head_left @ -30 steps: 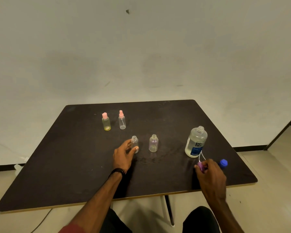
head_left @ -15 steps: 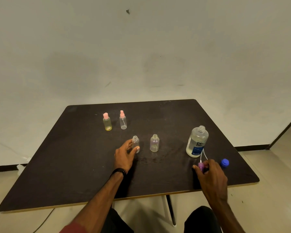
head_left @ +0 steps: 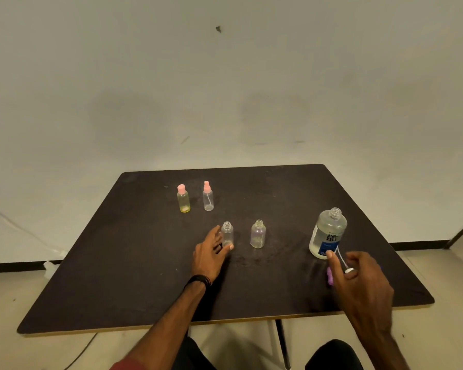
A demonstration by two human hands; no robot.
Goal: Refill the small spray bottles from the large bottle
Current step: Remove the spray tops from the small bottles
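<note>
Left hand (head_left: 211, 252) cups the near-left open small spray bottle (head_left: 227, 233), thumb and fingers partly closed around its lower body, bottle upright on the table (head_left: 145, 263); likely steadying it so it does not tip during the pour. Second uncapped small bottle (head_left: 258, 234) stands just beside it to the right, free. Both look empty or nearly so.

Two capped small bottles sit further toward the table's far edge: yellowish bottle with pink cap (head_left: 183, 198) and clear bottle with pink sprayer (head_left: 208, 196), close together, apart from the working pair; possibly kept out of the way.

Large bottle (head_left: 328, 233), cap off, blue label, low liquid level, stands upright toward the right edge. Right hand (head_left: 358, 279) is loosely open just in front of it, index fingertip at or touching its base. A purple spray head (head_left: 330, 276) with white dip tube lies under the fingers; cannot tell if it is pinched or just released. Motion blur here.

Room: wide bare surface between the large bottle and the open pair, clear path for carrying it over. The right hand works near the near-right corner, so the loose spray head could roll off.
</note>
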